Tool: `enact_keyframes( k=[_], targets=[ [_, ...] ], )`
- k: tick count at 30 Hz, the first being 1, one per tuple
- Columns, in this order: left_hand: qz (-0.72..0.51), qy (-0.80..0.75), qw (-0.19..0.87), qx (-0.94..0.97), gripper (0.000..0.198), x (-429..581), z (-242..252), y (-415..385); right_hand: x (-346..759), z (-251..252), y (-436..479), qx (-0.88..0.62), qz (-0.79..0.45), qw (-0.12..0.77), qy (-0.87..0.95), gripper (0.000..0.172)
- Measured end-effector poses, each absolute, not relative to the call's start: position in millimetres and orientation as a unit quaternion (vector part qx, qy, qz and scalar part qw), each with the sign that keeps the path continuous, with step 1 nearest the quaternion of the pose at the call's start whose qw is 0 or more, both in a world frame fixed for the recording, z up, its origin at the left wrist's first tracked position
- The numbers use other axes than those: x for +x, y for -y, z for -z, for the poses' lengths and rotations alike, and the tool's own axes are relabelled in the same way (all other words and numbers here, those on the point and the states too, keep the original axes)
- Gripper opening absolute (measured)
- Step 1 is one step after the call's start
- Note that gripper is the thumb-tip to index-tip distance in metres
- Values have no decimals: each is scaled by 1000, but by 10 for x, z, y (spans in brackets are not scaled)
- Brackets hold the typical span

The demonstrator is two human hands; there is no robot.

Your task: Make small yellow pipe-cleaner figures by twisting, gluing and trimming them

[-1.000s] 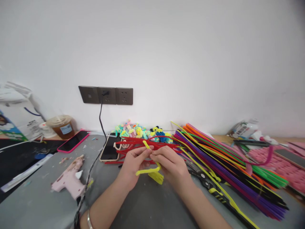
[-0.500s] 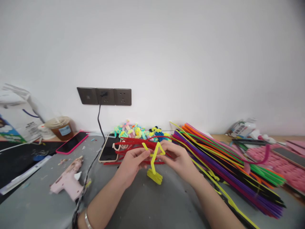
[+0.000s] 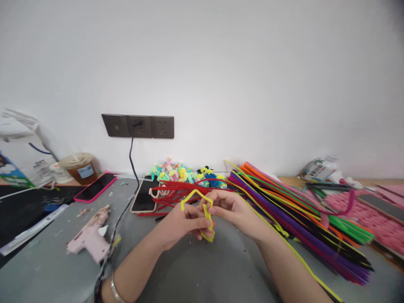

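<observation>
Both hands are closed on a bent yellow pipe cleaner (image 3: 197, 192) held above the grey table mat (image 3: 202, 269). My left hand (image 3: 183, 221) pinches its lower folded part between thumb and fingers. On the other side, my right hand (image 3: 229, 206) grips it near a bend with thumb and fingertips. One arm of the pipe cleaner arches over my left hand and angles down at its left end. The folded yellow piece below is partly hidden by my left fingers. Just behind the hands lie red pipe cleaners (image 3: 170, 195).
Bundles of coloured pipe cleaners (image 3: 293, 219) spread to the right. A pink glue gun (image 3: 90, 237) and its cord lie left. Behind are a phone (image 3: 143, 195), a pink-edged phone (image 3: 96, 188), small fuzzy figures (image 3: 176, 171) and a drink cup (image 3: 80, 168).
The yellow pipe cleaner has been turned, so its bent arm now arches to the left. My left hand has shifted down and right, onto its lower folded part.
</observation>
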State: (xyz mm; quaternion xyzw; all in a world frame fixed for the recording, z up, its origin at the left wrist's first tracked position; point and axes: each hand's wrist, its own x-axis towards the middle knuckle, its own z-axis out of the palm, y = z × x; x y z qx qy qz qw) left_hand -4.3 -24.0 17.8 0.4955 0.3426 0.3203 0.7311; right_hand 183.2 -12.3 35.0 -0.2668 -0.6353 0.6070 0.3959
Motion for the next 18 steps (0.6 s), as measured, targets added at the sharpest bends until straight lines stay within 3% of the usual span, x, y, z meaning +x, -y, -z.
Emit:
enact_keyframes(
  k=[8, 18],
  targets=[
    [-378, -341, 743, 434, 30, 5, -190, 250, 1804, -301, 111, -276, -637, 442, 568, 20],
    [-522, -330, 760, 206, 31, 33, -148, 169, 1732, -309, 135, -270, -469, 518, 662, 17]
  ],
)
